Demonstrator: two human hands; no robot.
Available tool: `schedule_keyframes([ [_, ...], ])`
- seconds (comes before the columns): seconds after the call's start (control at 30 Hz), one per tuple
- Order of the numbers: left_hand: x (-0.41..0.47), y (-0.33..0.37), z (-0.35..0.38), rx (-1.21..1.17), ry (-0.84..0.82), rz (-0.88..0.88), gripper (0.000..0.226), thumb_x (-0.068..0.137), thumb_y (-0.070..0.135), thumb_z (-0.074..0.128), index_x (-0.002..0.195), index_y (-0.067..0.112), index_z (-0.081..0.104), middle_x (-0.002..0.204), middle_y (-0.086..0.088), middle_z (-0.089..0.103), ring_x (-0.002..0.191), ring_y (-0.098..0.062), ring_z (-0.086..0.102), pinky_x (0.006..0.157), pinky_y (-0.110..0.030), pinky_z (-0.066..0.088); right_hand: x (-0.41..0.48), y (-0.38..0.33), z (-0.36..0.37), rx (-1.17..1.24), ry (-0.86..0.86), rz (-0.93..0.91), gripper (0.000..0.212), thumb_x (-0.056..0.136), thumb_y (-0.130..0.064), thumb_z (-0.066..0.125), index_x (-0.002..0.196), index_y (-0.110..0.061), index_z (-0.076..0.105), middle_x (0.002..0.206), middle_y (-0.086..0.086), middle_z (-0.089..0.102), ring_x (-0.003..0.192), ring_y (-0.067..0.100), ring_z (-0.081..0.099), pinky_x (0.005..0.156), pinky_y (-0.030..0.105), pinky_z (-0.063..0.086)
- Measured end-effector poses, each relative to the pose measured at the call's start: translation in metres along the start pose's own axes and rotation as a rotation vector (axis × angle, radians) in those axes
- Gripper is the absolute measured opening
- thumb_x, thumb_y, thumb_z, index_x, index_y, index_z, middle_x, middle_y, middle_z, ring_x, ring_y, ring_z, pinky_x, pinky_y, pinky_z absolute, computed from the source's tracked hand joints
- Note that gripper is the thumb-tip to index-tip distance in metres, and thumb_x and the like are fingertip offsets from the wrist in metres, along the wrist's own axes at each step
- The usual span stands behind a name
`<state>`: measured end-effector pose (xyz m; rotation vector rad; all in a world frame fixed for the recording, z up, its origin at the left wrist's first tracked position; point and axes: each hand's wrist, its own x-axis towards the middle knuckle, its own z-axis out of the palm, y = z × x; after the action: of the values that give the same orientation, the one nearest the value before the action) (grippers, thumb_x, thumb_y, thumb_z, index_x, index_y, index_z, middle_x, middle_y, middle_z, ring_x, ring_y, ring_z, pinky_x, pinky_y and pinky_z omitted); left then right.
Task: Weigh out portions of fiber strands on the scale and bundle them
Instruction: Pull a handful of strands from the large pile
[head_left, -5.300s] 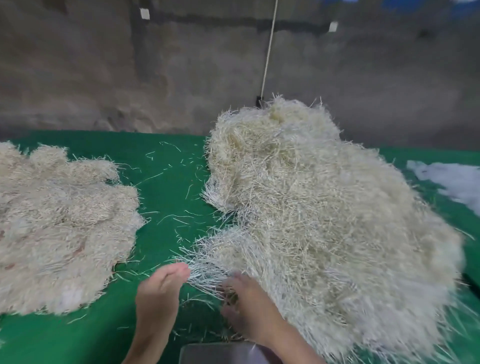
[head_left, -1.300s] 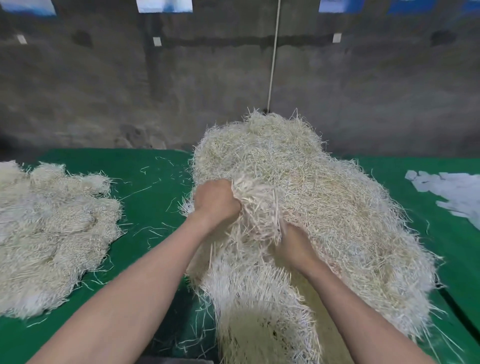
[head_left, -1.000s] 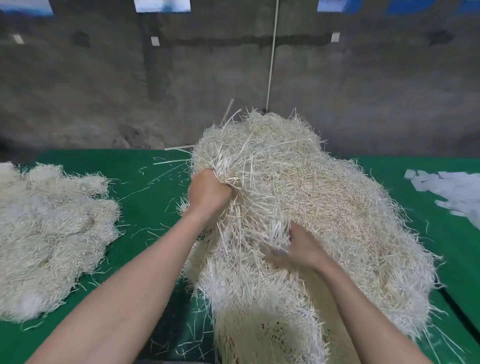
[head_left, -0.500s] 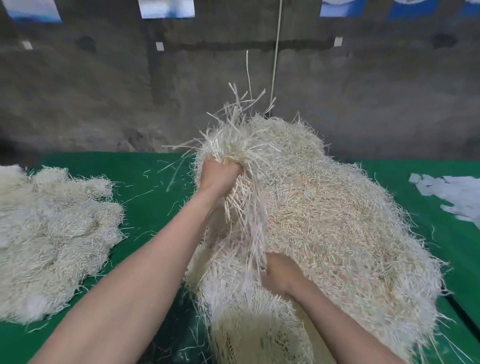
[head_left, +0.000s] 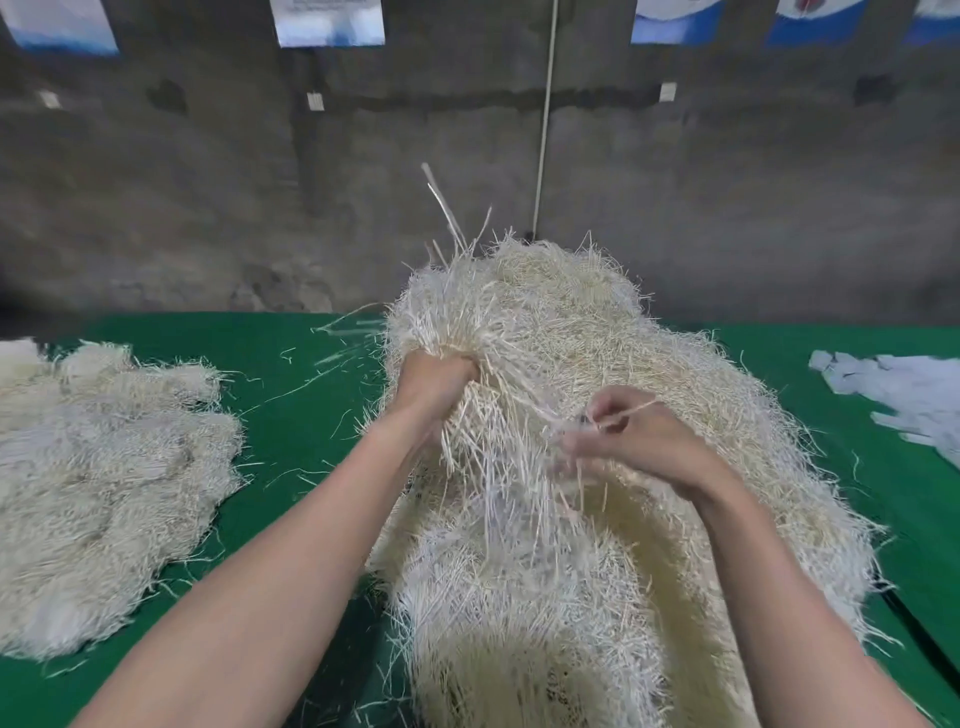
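Observation:
A big heap of pale fiber strands fills the middle of the green table. My left hand grips a handful of fiber strands lifted from the heap's left side, with loose ends sticking up and hanging down. My right hand is just right of it, above the heap, fingers curled and pinching a few strands drawn out of that handful. The scale is out of sight.
A second, flatter heap of strands lies at the left of the table. White scraps lie at the far right. Stray strands dot the green cloth between the heaps. A grey wall stands behind the table.
My right hand has risen from low on the heap to beside the handful and now pinches a few strands. My left hand still grips its handful, now slightly lower.

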<state>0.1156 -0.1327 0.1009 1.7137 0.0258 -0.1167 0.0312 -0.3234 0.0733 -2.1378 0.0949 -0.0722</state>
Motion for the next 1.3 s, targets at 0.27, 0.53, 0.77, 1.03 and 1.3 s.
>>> schedule_keyframes([
  [0.27, -0.015, -0.011, 0.02, 0.199, -0.11, 0.111, 0.016, 0.087, 0.005, 0.058, 0.102, 0.0, 0.053, 0.096, -0.011, 0.058, 0.059, -0.007, 0.047, 0.044, -0.011, 0.038, 0.02, -0.046, 0.041, 0.468, -0.006, -0.012, 0.128, 0.044, -0.061, 0.078, 0.149, -0.029, 0.011, 0.151, 0.008, 0.027, 0.134, 0.025, 0.034, 0.11, 0.048, 0.031],
  [0.53, -0.037, -0.033, 0.024, 0.294, -0.275, 0.233, 0.059, 0.081, 0.012, 0.068, 0.132, 0.015, 0.039, 0.123, -0.002, 0.05, 0.093, -0.005, 0.057, 0.068, -0.007, 0.048, 0.037, -0.022, 0.064, 0.946, 0.142, 0.372, 0.037, 0.079, -0.01, 0.064, 0.114, -0.003, 0.056, 0.094, 0.013, 0.062, 0.073, 0.023, 0.067, 0.059, 0.033, 0.057],
  [0.77, -0.034, -0.022, 0.005, 0.7, -0.076, 0.799, 0.096, 0.065, 0.061, 0.065, 0.144, 0.049, 0.012, 0.153, 0.021, 0.008, 0.142, -0.008, 0.008, 0.115, -0.041, 0.009, 0.024, -0.014, 0.056, 0.114, 0.026, 0.016, 0.069, 0.079, -0.001, 0.065, 0.136, -0.021, 0.031, 0.106, -0.005, 0.053, 0.072, 0.007, 0.058, 0.053, 0.012, 0.049],
  [1.03, -0.027, -0.057, 0.027, 0.139, -0.394, 0.228, 0.073, 0.048, 0.02, 0.084, 0.111, 0.026, 0.047, 0.109, 0.001, 0.06, 0.097, -0.01, 0.061, 0.082, -0.023, 0.052, 0.032, -0.053, 0.048, 0.823, -0.077, 0.045, 0.079, 0.071, 0.003, 0.067, 0.14, -0.014, 0.032, 0.111, 0.014, 0.056, 0.074, 0.014, 0.064, 0.06, 0.026, 0.05],
  [1.3, -0.01, -0.04, 0.007, -0.487, -0.133, -0.052, 0.016, 0.074, 0.006, 0.058, 0.09, 0.003, 0.061, 0.096, -0.008, 0.062, 0.086, -0.019, 0.064, 0.071, -0.037, 0.053, 0.011, -0.015, 0.058, 0.516, -0.128, 0.002, 0.111, 0.061, -0.054, 0.071, 0.149, -0.037, 0.006, 0.154, -0.003, 0.016, 0.134, 0.011, 0.03, 0.099, 0.028, 0.035],
])
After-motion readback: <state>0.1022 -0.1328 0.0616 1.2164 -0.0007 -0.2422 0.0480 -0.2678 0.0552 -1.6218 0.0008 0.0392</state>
